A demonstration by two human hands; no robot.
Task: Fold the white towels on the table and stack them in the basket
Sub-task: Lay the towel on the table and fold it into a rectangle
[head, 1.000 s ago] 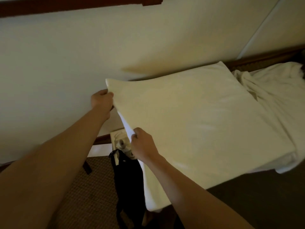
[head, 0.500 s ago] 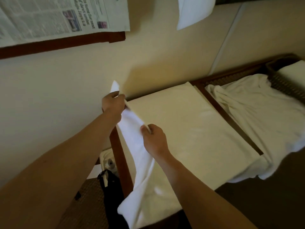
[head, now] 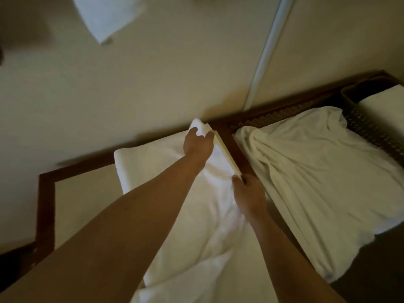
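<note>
The left hand (head: 197, 144) has its grip closed on the far corner of the white towel (head: 209, 206), thumb and fingers curled around the doubled edge close to the wall (head: 153, 88). The right hand (head: 249, 194) pinches the same folded edge nearer the person, fingers tucked over it. That edge runs straight between the two hands, along the dark wooden strip of the counter (head: 242, 154).

The towel lies flat on the counter, spreading from the held edge toward the person, with loose wrinkles under both forearms. Just across the strip from the towel, a second, crumpled towel (head: 317, 171) is heaped on the counter, one side drooping over the front edge. Beyond that heap, at the far right, stands the dark woven basket (head: 363, 123) with a folded white towel (head: 384, 106) inside. A white cloth (head: 109, 16) hangs on the wall above the held towel.

Half a second ago the towel was lifted off the surface, draped down from both hands at the counter's left end; now the hands have carried the edge across to the wooden strip, and the cloth is laid over itself.
</note>
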